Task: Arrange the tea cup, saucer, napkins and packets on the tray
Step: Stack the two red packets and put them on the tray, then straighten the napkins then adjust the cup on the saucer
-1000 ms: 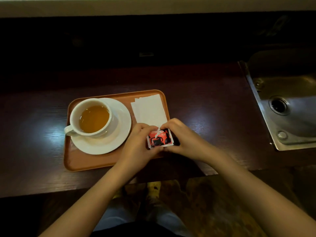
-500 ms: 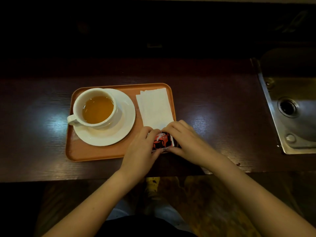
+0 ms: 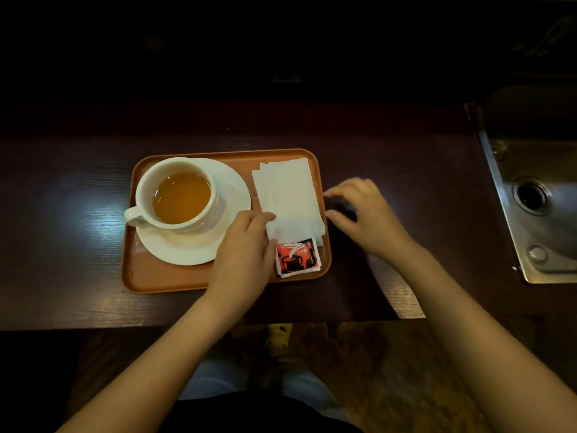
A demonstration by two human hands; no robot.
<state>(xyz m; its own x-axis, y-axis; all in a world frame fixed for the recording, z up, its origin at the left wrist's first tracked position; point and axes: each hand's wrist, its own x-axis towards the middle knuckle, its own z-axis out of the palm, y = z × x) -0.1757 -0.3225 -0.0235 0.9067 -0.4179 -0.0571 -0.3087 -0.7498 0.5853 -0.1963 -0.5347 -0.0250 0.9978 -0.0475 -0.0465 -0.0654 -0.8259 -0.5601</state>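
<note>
Both hands (image 3: 246, 245) (image 3: 365, 214) low (fingers curled)

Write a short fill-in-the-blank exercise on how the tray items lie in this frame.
1. The tea cup stands on the ____.
2. The red packet lies at the tray's near ____ corner.
3. The left hand touches the ____.
4. Off the counter's right end sits a metal ____.

Missing words: saucer; right; napkins; sink

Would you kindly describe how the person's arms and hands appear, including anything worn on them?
Both forearms are bare right to the bottom of the picture, with no sleeves in view. The left hand and right hand wear no gloves, and no rings, watch or bracelets show. The dim light hides the nails and finer detail.
</note>
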